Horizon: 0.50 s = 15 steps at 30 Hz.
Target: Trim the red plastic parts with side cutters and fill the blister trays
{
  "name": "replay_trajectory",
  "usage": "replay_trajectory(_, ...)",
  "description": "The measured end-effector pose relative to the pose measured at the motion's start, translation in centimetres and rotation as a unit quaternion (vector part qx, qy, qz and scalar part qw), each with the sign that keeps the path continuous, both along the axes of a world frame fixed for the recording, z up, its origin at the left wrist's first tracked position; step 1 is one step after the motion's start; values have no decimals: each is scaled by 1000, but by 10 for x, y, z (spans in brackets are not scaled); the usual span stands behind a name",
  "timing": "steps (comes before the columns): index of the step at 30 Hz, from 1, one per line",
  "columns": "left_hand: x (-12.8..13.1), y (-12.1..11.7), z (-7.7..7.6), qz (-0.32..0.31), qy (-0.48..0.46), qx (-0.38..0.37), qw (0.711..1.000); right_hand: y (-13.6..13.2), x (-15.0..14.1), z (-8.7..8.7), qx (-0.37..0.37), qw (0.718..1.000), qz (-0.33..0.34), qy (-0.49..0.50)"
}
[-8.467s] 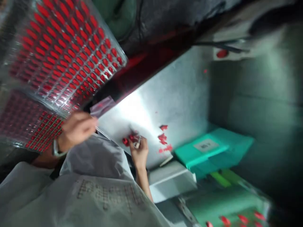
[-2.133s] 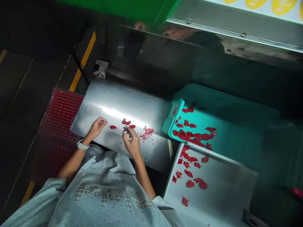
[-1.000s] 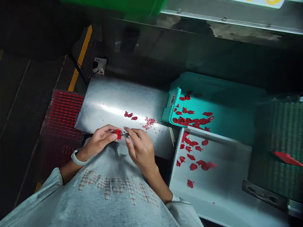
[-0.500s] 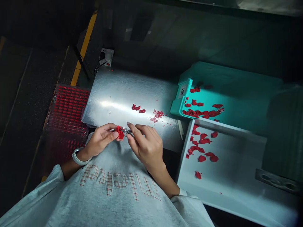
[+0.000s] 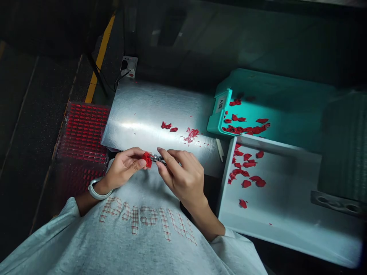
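Left grip: our left hand [image 5: 123, 166] closed on a red scrap [image 5: 147, 160]
Right grip: our right hand [image 5: 183, 177] pinching a small metal tool [image 5: 157, 157]
Risk: we loosen, the scrap falls to the steel tabletop [image 5: 155, 107]

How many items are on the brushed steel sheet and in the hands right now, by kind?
Large red scraps on the brushed steel sheet: 3
Heap of tiny red flecks: 1
Red piece in the left hand: 1
Small silvery metal part in the right hand: 1
Total: 6
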<state>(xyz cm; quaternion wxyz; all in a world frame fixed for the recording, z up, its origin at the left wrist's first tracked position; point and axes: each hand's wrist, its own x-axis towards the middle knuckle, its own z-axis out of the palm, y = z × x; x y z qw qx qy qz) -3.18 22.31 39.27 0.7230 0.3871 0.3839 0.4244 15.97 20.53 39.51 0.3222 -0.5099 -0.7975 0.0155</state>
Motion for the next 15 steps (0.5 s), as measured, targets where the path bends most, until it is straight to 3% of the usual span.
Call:
replay_trajectory(9,-4,-9,4,17,7,-11,1000,-5,-5,7,13,1000,-4,-25)
replay_trajectory(15,3,-8,-3,57,22,-77,995,-4,-3,-8,8,998,-21,-54)
